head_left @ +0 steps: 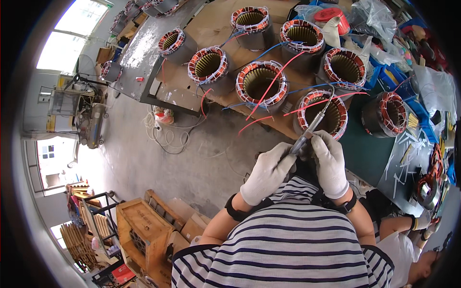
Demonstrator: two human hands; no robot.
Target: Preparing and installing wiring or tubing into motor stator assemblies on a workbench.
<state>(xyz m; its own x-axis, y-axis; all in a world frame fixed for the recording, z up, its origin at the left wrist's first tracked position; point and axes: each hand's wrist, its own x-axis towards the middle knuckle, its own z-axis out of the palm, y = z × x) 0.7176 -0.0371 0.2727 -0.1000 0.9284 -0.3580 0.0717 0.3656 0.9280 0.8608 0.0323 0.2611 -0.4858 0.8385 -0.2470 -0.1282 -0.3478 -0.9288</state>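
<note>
A slim metal torch [312, 127] with a thin, bent tip points up and away in front of my chest. My left hand [267, 174], in a white glove, is closed round its grey handle. My gloved right hand [329, 162] pinches the same tool near the base of its metal tube. Just beyond the hands stands a motor stator [336, 113] with orange windings laced in white; the tip crosses in front of its opening. Red and blue lead wires stick out from it and from a neighbouring stator [261, 85].
Several more stators stand on the cardboard-covered table [211, 96]. To the right lie white strips [401, 161] and blue bins [394, 79]; a co-worker's gloved hand [422, 220] is at lower right. Hoses [165, 139] lie on the floor, with a wooden crate [139, 225] lower left.
</note>
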